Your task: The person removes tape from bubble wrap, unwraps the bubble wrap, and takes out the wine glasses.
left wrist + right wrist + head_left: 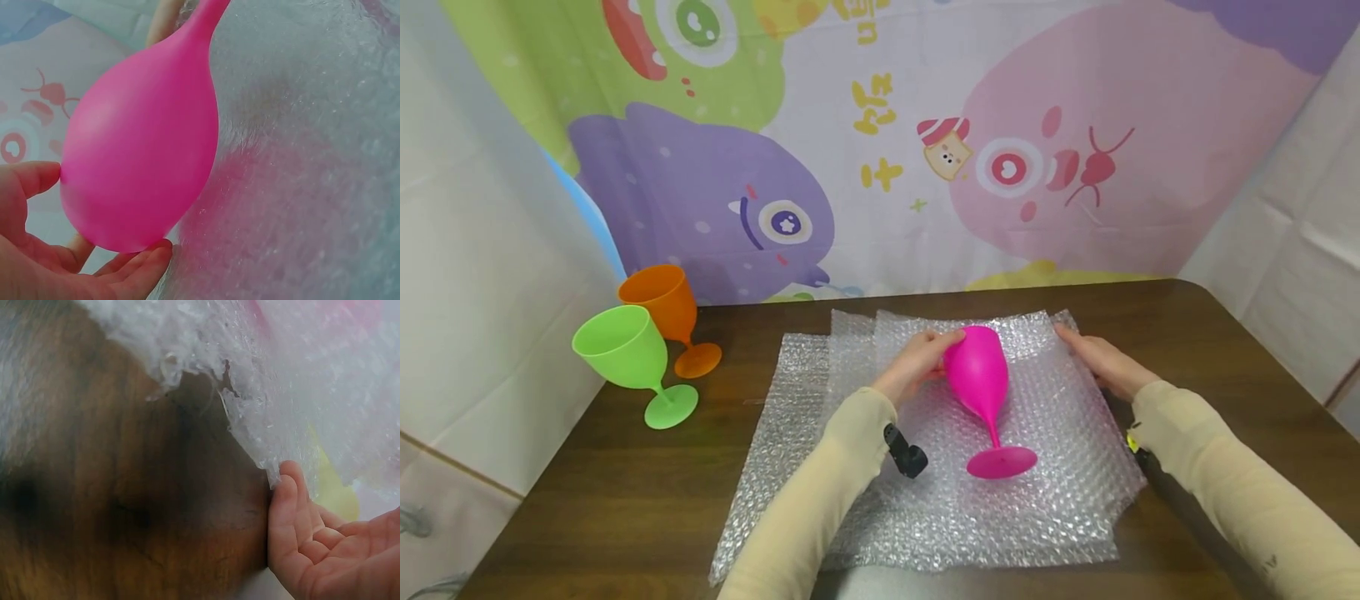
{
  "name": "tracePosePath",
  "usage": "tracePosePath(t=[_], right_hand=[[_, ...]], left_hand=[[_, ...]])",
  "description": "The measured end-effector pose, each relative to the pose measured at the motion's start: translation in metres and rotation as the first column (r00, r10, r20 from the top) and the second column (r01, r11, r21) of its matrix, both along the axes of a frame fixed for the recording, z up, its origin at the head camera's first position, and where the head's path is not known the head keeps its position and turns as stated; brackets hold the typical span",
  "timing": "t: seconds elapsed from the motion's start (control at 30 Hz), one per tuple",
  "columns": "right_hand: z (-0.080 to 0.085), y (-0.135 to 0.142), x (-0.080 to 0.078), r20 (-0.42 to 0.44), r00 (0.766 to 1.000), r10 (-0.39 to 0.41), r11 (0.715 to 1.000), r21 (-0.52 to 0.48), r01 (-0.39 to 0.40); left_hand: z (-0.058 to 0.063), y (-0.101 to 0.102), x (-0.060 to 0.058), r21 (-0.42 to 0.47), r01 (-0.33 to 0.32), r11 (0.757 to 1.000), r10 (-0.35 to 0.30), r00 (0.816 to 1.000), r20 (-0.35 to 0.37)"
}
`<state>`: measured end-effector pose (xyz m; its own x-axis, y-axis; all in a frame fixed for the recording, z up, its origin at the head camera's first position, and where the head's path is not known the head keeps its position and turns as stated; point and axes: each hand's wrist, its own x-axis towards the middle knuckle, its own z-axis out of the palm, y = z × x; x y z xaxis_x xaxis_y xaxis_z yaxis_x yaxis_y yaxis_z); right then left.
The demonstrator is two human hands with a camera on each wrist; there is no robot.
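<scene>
A magenta plastic goblet point(979, 371) lies over the sheets of clear bubble wrap point(805, 433), its bowl toward the back and its foot toward the front. My left hand point(917, 362) grips the bowl near the rim, with thumb and fingers on opposite sides in the left wrist view. My right hand point(1105, 362) is at the back right corner of the wrap and pinches its edge. In the right wrist view, the ragged wrap edge point(250, 440) reaches the fingertips point(286, 487).
A green goblet point(628, 350) and an orange goblet point(662, 300) stand upright at the left of the brown table point(602, 492). Behind the table hangs a cartoon-printed cloth point(880, 233). White panels point(1300, 200) rise at both sides.
</scene>
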<state>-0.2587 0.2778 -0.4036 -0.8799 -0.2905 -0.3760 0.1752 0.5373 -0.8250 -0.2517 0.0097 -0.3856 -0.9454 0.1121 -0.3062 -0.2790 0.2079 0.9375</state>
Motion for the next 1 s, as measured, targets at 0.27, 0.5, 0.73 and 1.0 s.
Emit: tracePosePath(t=[0.27, 0.5, 0.73, 1.0], right_hand=[[0.001, -0.001, 0.002, -0.009, 1.0, -0.026, 1.0, 0.005, 0.026], [0.002, -0.001, 0.0, 0.006, 1.0, -0.025, 0.999, 0.026, 0.025], [0.003, 0.0, -0.001, 0.015, 1.0, -0.016, 1.0, 0.024, 0.016], [0.002, -0.002, 0.001, 0.022, 1.0, -0.019, 0.999, 0.026, 0.018]], left_hand=[[-0.003, -0.002, 0.003, -0.006, -0.039, 0.999, 0.038, 0.997, -0.066], [-0.002, -0.002, 0.006, 0.061, -0.108, 0.992, 0.116, 0.982, -0.147], [0.002, -0.004, 0.011, 0.13, -0.156, 0.979, 0.179, 0.966, -0.185], [0.007, -0.009, 0.017, 0.107, -0.211, 0.972, 0.232, 0.939, -0.255]])
